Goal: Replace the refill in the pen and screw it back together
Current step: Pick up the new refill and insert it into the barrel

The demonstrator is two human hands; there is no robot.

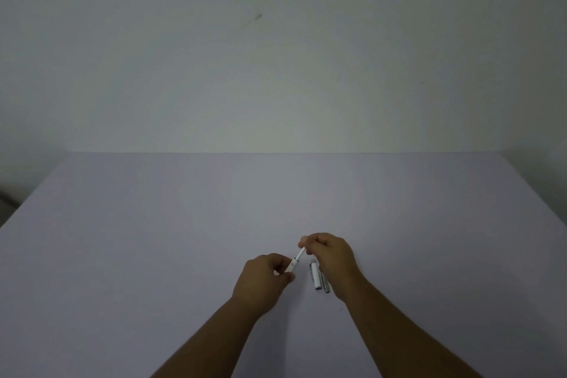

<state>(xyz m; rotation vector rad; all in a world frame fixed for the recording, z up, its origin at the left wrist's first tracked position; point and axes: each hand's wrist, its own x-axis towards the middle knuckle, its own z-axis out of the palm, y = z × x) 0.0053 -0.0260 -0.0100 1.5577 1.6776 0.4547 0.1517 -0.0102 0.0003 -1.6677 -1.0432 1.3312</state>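
My left hand [264, 278] grips a short white pen barrel [292, 265], tilted up to the right. A thin white refill [301, 253] sticks out of the barrel's upper end, and the fingertips of my right hand [329, 258] pinch its far end. On the table just right of the barrel lies a white and silver pen cap [315, 276]. Beside the cap lies a second slim silver part [325, 284], partly hidden under my right wrist.
The pale lilac table [184, 239] stretches to a plain white wall [276, 55] at the back. Its left and right edges [540, 193] slant outward toward me.
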